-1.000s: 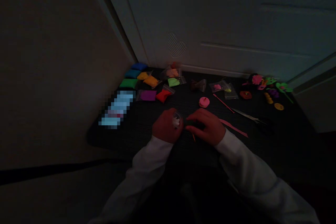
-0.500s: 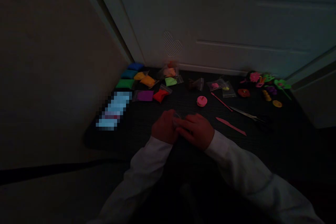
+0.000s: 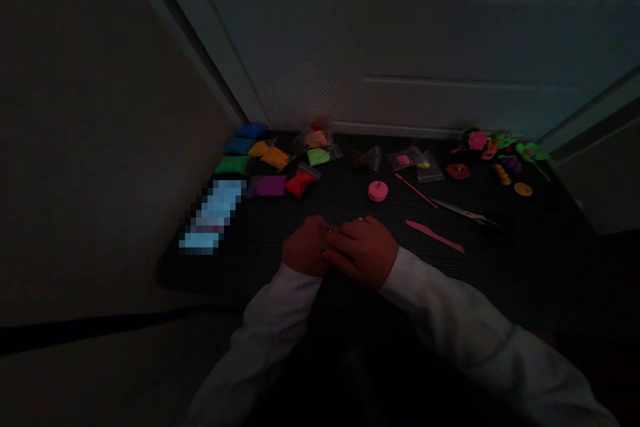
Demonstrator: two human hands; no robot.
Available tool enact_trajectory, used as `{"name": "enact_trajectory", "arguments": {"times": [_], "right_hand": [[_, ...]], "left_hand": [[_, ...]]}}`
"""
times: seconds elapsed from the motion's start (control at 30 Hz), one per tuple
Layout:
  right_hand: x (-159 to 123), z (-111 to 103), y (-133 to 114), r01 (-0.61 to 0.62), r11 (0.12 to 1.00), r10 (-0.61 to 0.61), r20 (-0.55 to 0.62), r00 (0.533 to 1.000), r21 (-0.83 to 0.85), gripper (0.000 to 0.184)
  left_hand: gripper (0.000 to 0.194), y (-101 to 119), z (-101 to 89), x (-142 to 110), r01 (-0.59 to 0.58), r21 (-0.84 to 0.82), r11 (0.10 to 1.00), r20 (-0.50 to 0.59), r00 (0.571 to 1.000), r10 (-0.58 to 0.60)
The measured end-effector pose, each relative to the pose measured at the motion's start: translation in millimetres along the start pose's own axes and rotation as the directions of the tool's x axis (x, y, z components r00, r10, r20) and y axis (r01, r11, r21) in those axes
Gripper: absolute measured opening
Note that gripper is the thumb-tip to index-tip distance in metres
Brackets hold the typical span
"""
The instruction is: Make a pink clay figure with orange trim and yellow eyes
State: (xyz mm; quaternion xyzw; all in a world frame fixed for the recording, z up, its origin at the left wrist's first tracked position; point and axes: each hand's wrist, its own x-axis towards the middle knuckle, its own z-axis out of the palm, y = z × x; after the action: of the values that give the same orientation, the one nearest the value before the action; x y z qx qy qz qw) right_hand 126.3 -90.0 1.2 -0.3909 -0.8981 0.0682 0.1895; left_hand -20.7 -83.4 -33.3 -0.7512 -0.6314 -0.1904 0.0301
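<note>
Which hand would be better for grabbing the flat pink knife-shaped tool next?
Probably the right hand: it is nearer the flat pink knife-shaped tool, while the left hand is farther away.

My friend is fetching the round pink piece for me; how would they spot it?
On the black table, look just beyond the right hand. The round pink piece sits left of the thin pink stick. Unlike that stick and the pink knife-shaped tool, it is round and squat.
</note>
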Motion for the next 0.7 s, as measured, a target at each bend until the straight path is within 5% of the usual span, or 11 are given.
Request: {"name": "enact_trajectory", "arguments": {"times": [0.13, 0.53, 0.7], "right_hand": [[-2.1, 3.6, 0.2, -0.014, 1.0, 0.011, -0.11, 0.994, -0.024, 0.04], [-0.3, 3.6, -7.2, 0.018, 0.999, -0.016, 0.057, 0.998, -0.033, 0.039], [-1.1, 4.9, -5.4, 0.012, 1.0, -0.012, 0.004, 1.0, -0.021, 0.038]], "left_hand": [[0.023, -0.9, 2.8, -0.2, 0.066, -0.037, 0.997, -0.141, 0.987, -0.071], [0.032, -0.3, 4.4, -0.1, -0.095, 0.007, 0.995, -0.192, 0.977, 0.095], [0.027, -1.0, 2.3, 0.5, -0.094, 0.012, 0.996, -0.156, 0.983, 0.094]]}}
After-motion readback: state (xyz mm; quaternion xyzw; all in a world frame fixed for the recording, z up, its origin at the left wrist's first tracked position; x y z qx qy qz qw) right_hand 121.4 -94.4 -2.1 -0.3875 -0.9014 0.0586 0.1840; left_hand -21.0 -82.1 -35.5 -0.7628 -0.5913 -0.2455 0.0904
